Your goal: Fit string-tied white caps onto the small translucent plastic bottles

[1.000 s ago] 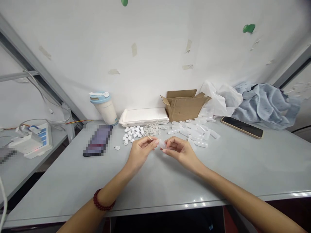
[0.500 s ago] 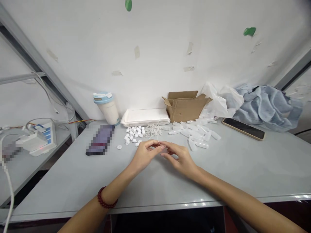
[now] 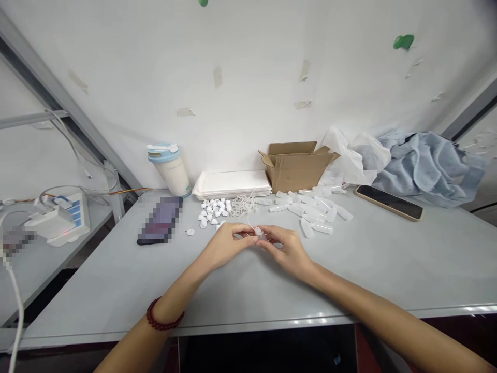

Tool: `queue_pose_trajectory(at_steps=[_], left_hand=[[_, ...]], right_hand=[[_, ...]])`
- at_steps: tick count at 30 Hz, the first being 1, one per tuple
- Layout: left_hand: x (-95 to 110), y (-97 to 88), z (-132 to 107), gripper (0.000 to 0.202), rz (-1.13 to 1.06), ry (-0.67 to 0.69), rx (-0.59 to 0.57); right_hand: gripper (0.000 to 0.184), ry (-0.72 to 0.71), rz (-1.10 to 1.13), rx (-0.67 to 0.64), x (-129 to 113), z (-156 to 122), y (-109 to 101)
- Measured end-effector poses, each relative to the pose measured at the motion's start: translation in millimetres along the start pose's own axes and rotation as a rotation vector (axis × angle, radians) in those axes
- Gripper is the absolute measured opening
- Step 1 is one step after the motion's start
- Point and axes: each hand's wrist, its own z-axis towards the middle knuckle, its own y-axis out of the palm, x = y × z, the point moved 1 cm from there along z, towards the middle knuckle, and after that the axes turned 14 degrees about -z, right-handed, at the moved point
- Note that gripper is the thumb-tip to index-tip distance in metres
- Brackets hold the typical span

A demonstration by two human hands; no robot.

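Between my two hands, above the grey table, is a small translucent plastic bottle (image 3: pixel 260 235) with its open neck facing up. My left hand (image 3: pixel 225 244) grips it from the left, thumb tip against its side. On the other side, the bent fingers and thumb of my right hand (image 3: pixel 288 249) close on the same bottle. A thin white string (image 3: pixel 250 223) curves up beside the neck at my left fingertips; its lower end is hidden. Beyond my hands lie a heap of white strings (image 3: pixel 241 205), a pile of white caps (image 3: pixel 213 210) and several more translucent bottles (image 3: pixel 310 210).
At the back stand a lidded cup (image 3: pixel 171 168), a stack of white sheets (image 3: pixel 233 184) and an open cardboard box (image 3: pixel 297 171). A phone (image 3: pixel 388 202) lies right, before a blue cloth (image 3: pixel 427 168). One blurred dark item (image 3: pixel 161 220) and a lone cap (image 3: pixel 190 232) lie left.
The bottle's neck has come into view between my fingers, where it was hidden before. The string has tilted to the left. My head view has shifted slightly.
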Motion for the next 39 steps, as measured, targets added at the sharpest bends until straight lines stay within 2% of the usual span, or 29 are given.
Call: queue_pose_trajectory(at_steps=[2, 4, 6, 8, 10, 12, 18, 22, 26, 33, 39], left_hand=[[1, -16.7, -5, 0.022, 0.203, 0.031, 0.11], [0, -39.8, -14, 0.03, 0.453, 0.035, 0.319], [-4, -62.8, -22, 0.038, 0.756, -0.081, 0.433], [-11, -79.9, -28, 0.056, 0.913, -0.263, 0.452], [-19, -86.5, -28, 0.074, 0.892, -0.374, 0.363], [-26, -83.3, -22, 0.084, 0.82, -0.389, 0.285], [-33, -64.8, -1, 0.075, 0.77, -0.272, 0.335], [-38, -72.8, 15, 0.068, 0.735, -0.272, 0.356], [-42, -81.2, 28, 0.061, 0.702, -0.202, 0.409], [-37, -83.9, 13, 0.057, 0.581, -0.091, 0.433], [-39, -88.4, 5, 0.044, 0.534, -0.065, 0.386]], right_hand=[[0.03, 0.0, -0.016, 0.006, -2, 0, -1], [0.03, -0.008, -0.029, 0.0, -4, -1, -2], [0.029, -0.027, -0.043, -0.012, -6, -1, -3], [0.029, -0.05, -0.059, -0.023, -8, -2, -3], [0.03, -0.066, -0.072, -0.034, -8, -2, -2], [0.03, -0.071, -0.081, -0.046, -7, -2, 0], [0.03, -0.053, -0.07, -0.066, -3, -1, 2], [0.03, -0.043, -0.066, -0.076, -3, -1, 2], [0.028, -0.018, -0.034, -0.087, -5, 0, 1], [0.023, 0.151, 0.144, -0.186, -7, 3, 1], [0.027, 0.261, 0.231, -0.228, -7, 4, 2]])
